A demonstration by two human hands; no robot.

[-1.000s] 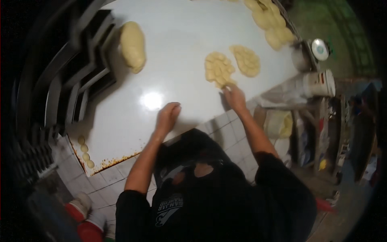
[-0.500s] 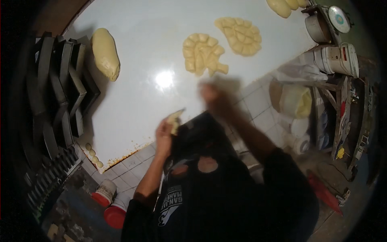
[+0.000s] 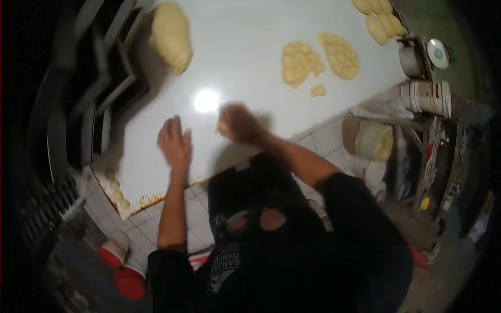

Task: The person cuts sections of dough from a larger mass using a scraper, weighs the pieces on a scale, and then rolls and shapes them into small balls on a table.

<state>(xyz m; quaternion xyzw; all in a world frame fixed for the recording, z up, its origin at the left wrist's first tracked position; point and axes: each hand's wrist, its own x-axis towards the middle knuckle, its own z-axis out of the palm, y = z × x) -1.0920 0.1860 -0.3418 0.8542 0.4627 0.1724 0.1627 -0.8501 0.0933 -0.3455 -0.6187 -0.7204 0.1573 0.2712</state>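
My left hand [image 3: 175, 146] rests palm down at the table's near left, its fingers stretched out and the thumb apart. A thin dark sliver shows beside its index finger; I cannot tell what it is. Farther right, my right hand [image 3: 240, 124] is closed over a pale piece of dough [image 3: 223, 127], which sticks out at its left side against the white tabletop. Beyond it lie two flattened clusters of cut dough pieces, one on the left [image 3: 298, 65] and one on the right [image 3: 342, 57]. A single dough piece [image 3: 318, 91] sits just below them.
At the far left is a long dough mass [image 3: 171, 39] beside stacked dark metal trays [image 3: 99, 78]. Several small dough balls [image 3: 115, 184] line the near left corner. Smooth dough loaves [image 3: 377, 28], a metal pot [image 3: 411, 61] and white buckets [image 3: 429, 98] stand along the right.
The dough piece has passed from my left hand to my right. My left hand has moved left onto the table; my right has come left and down. The view has shifted.
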